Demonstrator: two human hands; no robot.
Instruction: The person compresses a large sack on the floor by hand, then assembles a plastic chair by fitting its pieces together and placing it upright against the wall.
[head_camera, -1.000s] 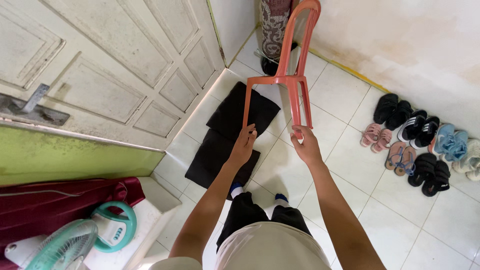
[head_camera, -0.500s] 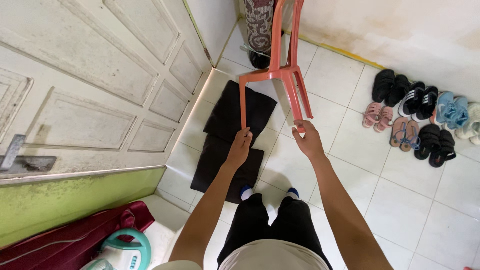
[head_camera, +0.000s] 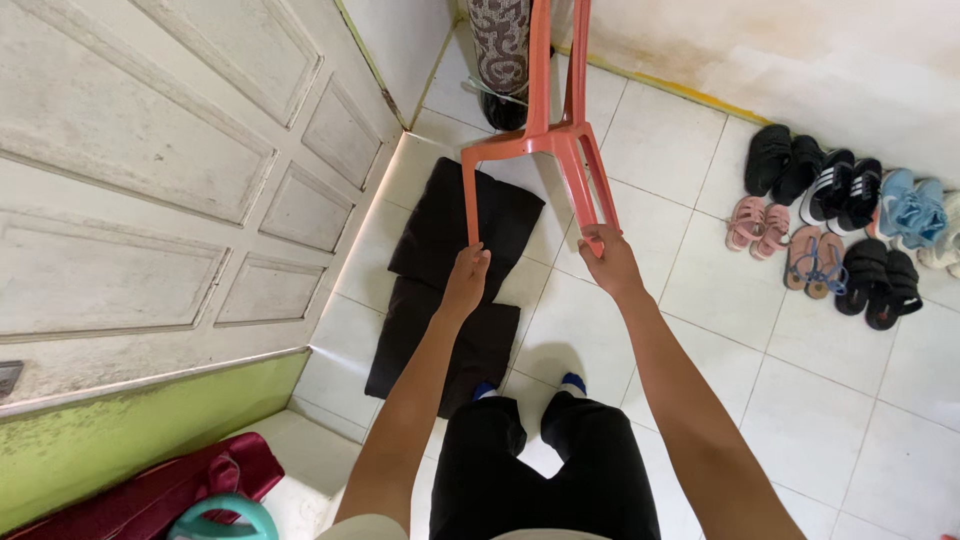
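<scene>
I hold a salmon-red plastic chair off the floor, tipped away from me with its legs toward me. My left hand grips the end of one leg, and my right hand grips the end of another. The chair's back runs out of the top of the view. Below the chair lies a black floor mat in two pieces, next to a white panelled door. My legs in dark trousers and blue-tipped footwear stand on the tiled floor.
Several pairs of sandals and shoes line the right wall. A dark patterned cylinder stands in the far corner. A green wall, a maroon bag and a teal fan sit at lower left.
The chair has swung further forward and up, its back now leaving the top of the view. The view has shifted toward the door, and the fan has slid mostly out of sight.
</scene>
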